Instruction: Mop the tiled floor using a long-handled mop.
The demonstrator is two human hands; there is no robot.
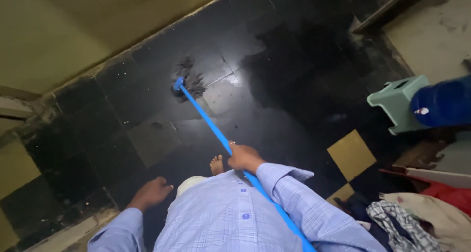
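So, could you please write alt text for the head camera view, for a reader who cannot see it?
Seen from above, a person's right hand grips a long blue mop handle whose dark mop head rests on a wet black tiled floor. The left hand hangs free. A pale green stool and a cloth pile lie at right.

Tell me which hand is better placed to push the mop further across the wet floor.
Right, most likely. The right hand is already closed around the blue mop handle, in line with the mop head. The left hand hangs free, off the handle.
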